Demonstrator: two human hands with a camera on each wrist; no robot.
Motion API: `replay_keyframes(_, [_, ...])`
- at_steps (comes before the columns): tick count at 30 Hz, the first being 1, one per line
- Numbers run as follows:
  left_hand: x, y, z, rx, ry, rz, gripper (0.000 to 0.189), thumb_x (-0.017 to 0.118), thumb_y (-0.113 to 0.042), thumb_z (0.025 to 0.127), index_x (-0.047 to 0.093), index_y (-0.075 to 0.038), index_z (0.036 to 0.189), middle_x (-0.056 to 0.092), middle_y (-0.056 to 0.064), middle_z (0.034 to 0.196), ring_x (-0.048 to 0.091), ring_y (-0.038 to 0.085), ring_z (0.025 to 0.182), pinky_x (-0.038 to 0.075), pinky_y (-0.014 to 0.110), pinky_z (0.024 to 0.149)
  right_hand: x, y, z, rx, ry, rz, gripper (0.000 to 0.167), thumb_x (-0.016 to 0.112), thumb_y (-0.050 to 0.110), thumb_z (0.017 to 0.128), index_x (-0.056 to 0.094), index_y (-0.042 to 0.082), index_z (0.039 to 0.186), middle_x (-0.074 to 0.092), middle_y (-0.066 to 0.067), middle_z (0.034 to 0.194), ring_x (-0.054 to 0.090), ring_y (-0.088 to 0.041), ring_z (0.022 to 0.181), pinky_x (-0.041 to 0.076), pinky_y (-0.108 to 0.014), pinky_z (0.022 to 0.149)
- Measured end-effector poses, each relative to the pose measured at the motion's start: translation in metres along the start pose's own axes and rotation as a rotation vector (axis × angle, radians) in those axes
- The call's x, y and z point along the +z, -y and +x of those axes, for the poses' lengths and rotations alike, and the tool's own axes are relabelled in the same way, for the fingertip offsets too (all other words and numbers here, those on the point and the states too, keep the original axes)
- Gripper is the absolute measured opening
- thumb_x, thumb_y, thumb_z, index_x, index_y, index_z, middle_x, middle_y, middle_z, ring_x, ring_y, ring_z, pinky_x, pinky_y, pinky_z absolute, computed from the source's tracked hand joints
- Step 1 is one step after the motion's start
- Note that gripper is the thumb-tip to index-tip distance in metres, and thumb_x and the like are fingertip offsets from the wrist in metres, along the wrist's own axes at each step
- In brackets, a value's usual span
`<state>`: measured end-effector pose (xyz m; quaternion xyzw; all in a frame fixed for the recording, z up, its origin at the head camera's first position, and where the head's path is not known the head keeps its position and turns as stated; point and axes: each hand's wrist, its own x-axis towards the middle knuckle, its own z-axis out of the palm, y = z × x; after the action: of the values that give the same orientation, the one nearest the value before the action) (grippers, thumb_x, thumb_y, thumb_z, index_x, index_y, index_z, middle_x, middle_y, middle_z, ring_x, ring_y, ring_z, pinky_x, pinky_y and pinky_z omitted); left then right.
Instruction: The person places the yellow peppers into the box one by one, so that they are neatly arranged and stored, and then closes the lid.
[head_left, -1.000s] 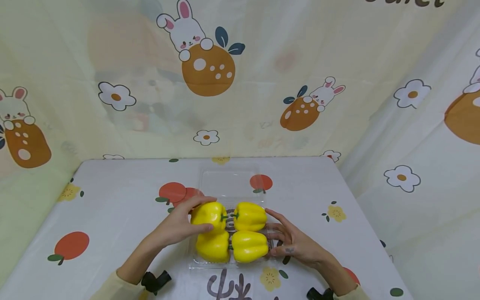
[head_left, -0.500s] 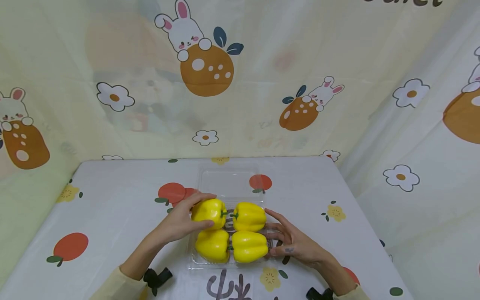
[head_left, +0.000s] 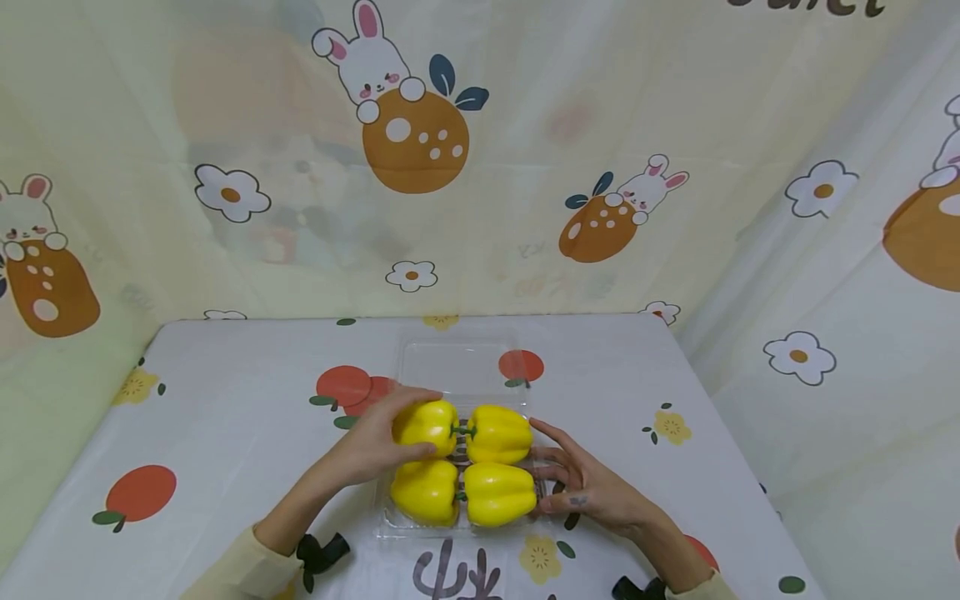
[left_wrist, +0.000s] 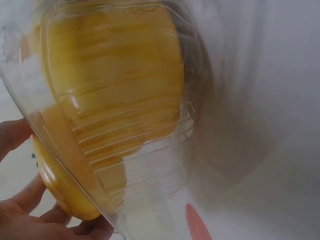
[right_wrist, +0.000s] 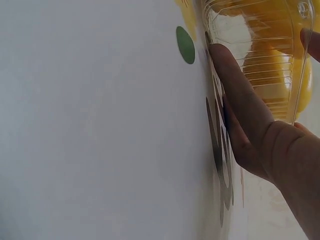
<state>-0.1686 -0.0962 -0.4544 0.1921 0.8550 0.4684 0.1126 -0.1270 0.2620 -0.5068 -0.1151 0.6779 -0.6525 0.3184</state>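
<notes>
In the head view my left hand (head_left: 378, 437) grips a yellow bell pepper (head_left: 426, 428) at the far left of a clear plastic box (head_left: 420, 530). The thumb is on its near side, the fingers over its far side. Its green stem meets that of the far right pepper (head_left: 499, 435). Two more yellow peppers lie nearer, one at left (head_left: 424, 493), one at right (head_left: 499, 495). Through the ribbed wall, the left wrist view shows the held pepper (left_wrist: 65, 185) at the rim. My right hand (head_left: 588, 492) rests its fingers and thumb against the box's right wall.
The box's clear lid (head_left: 457, 367) lies folded back behind it. A printed white cloth (head_left: 247, 450) covers the table, which ends at a patterned curtain (head_left: 510, 217). Black wrist mounts (head_left: 322, 553) stick out from both wrists.
The left hand has first drawn the far left pepper slightly away from the near one, then shifted it right, bringing its stem against the far right pepper's stem. My right hand has stayed put.
</notes>
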Motion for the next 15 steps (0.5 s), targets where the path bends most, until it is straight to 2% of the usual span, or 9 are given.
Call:
replay_keyframes(8, [0.0014, -0.0004, 0.0004, 0.011, -0.001, 0.05, 0.064, 0.085, -0.029, 0.087, 0.061, -0.023, 0.146, 0.06, 0.005, 0.153, 0.055, 0.035, 0.141, 0.049, 0.062, 0.116, 0.0, -0.0004, -0.0002, -0.01, 0.003, -0.004, 0.109, 0.076, 0.002, 0.091, 0.01, 0.037, 0.17, 0.028, -0.029, 0.167, 0.057, -0.028, 0.139, 0.061, -0.04, 0.104])
replay_keyframes(15, [0.0027, 0.0005, 0.0021, 0.001, 0.005, 0.08, 0.064, 0.085, -0.03, 0.087, 0.062, -0.025, 0.147, 0.058, 0.005, 0.155, 0.039, 0.042, 0.156, 0.039, 0.069, 0.121, -0.0002, -0.0005, -0.0002, -0.012, 0.008, -0.004, 0.108, 0.076, 0.002, 0.091, 0.01, 0.037, 0.17, 0.027, -0.029, 0.168, 0.057, -0.029, 0.14, 0.061, -0.041, 0.104])
